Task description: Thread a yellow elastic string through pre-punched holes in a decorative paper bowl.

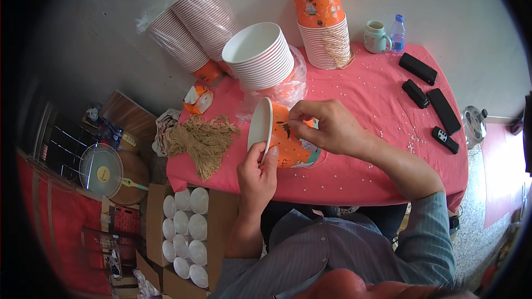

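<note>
Pink table point(366, 83) below, left hand point(258, 178) grips orange tub's point(287, 154) rim, right hand point(331, 127) pinched alongside.

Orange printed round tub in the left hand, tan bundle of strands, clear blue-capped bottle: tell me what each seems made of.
Orange printed round tub: probably coated paperboard, smooth; thick white rim and printed wall suggest it.
Tan bundle of strands: matte, thin and tangled, perhaps plant fibre or paper cord; I can't settle which.
Clear blue-capped bottle: likely plastic, smooth; see-through body.
</note>
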Action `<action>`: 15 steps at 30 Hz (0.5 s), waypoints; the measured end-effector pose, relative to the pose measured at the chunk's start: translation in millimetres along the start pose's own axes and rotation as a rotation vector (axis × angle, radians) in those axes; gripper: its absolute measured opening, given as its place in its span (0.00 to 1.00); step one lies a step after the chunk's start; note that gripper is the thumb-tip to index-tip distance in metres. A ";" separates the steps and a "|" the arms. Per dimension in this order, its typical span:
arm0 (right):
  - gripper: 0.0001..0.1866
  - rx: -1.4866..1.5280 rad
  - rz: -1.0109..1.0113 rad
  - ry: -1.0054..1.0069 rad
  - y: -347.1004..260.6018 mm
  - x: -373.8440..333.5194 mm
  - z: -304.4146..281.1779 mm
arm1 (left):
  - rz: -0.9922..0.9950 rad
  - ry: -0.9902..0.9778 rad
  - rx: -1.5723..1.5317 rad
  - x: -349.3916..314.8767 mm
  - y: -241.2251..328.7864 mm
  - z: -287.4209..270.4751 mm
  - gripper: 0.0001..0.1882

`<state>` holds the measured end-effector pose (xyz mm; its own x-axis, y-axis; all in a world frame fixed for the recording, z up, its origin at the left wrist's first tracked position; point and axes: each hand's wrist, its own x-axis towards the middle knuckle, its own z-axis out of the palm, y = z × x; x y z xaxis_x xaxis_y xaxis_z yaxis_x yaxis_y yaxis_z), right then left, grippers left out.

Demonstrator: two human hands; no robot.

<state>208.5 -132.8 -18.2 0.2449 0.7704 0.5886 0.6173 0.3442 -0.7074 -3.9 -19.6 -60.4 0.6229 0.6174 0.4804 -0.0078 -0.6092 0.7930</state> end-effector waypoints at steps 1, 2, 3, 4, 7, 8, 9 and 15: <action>0.06 -0.001 -0.001 0.000 -2.1 0.1 -0.2 | 0.002 0.001 0.000 0.2 0.4 -0.7 0.09; 0.06 -0.002 0.044 0.008 -5.2 0.3 -0.8 | -0.003 -0.013 0.002 -0.4 1.4 -1.6 0.09; 0.06 -0.005 0.092 0.018 -7.3 -0.2 -2.1 | -0.007 -0.028 0.002 -1.3 2.4 -1.5 0.09; 0.06 -0.008 0.092 0.021 -5.6 0.0 -1.5 | -0.004 -0.031 0.000 -2.3 2.7 -1.2 0.09; 0.06 -0.030 0.066 0.047 4.4 -0.1 1.1 | 0.008 -0.034 -0.014 -5.2 2.0 -0.1 0.09; 0.07 -0.045 0.052 0.030 6.3 -0.4 0.5 | 0.006 -0.038 -0.016 -5.4 1.2 -0.5 0.09; 0.08 -0.058 0.036 0.011 7.1 -0.3 0.4 | 0.001 -0.041 -0.017 -5.5 0.7 -0.9 0.09; 0.08 -0.071 0.035 0.012 10.1 -0.1 -0.7 | 0.029 -0.054 0.008 -4.4 10.2 1.8 0.08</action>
<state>215.2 -129.8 -25.1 0.2755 0.7747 0.5692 0.6599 0.2781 -0.6979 -5.3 -29.4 -55.2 0.6637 0.5722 0.4819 -0.0203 -0.6301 0.7762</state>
